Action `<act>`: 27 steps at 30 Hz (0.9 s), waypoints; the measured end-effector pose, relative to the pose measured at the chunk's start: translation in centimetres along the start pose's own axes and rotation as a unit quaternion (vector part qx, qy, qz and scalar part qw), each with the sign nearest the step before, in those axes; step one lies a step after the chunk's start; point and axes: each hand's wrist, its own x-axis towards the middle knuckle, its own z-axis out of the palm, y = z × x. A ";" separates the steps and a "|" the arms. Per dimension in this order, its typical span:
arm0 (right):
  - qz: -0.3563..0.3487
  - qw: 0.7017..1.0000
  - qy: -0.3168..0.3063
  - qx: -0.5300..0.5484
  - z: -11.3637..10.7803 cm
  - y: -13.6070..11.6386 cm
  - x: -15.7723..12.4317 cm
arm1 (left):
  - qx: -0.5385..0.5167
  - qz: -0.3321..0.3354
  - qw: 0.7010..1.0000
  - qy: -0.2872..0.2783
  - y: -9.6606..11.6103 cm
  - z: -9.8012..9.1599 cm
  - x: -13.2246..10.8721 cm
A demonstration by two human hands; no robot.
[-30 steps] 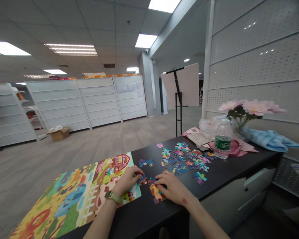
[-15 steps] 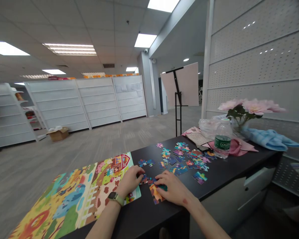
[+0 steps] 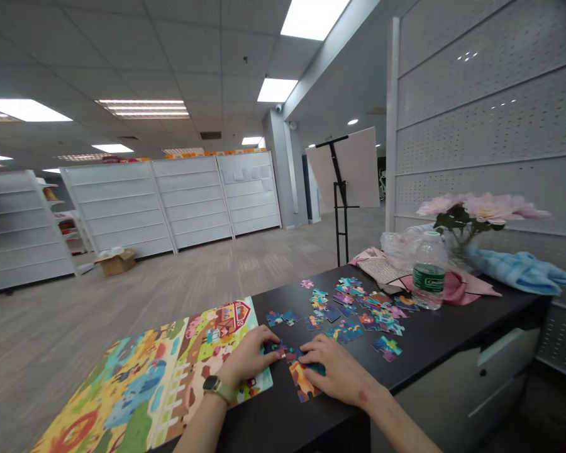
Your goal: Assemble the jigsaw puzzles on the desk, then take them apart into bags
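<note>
Near the front of the dark tabletop, my left hand (image 3: 251, 357) pinches a dark puzzle piece (image 3: 274, 346) between thumb and fingers. To its right, my right hand (image 3: 332, 368) bends its fingers over joined puzzle pieces with an orange figure (image 3: 302, 380). Its thumb and fingertips hold a teal-green part there, and the palm hides some of it. The held piece lies right beside the joined ones; whether they interlock I cannot tell. Two linked blue pieces (image 3: 283, 318) lie just beyond my left hand. Loose puzzle pieces (image 3: 344, 330) are scattered farther back.
A colourful farm-and-animal picture board (image 3: 170, 371) lies at the left under my left forearm. At the right back stand a water bottle (image 3: 429, 277) and pink flowers (image 3: 485, 207), with pink cloth (image 3: 457, 289) and blue cloth (image 3: 519, 270) around them. An easel (image 3: 342, 207) stands behind the table.
The camera view has tilted up slightly, so everything sits a bit lower. My left thumb has come forward onto the dark piece. My right hand stays over the joined pieces.
</note>
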 end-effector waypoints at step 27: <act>0.006 1.000 -0.007 0.007 -0.5 0.2 -0.2 | 0.001 0.017 1.000 -0.015 0.4 0.9 0.6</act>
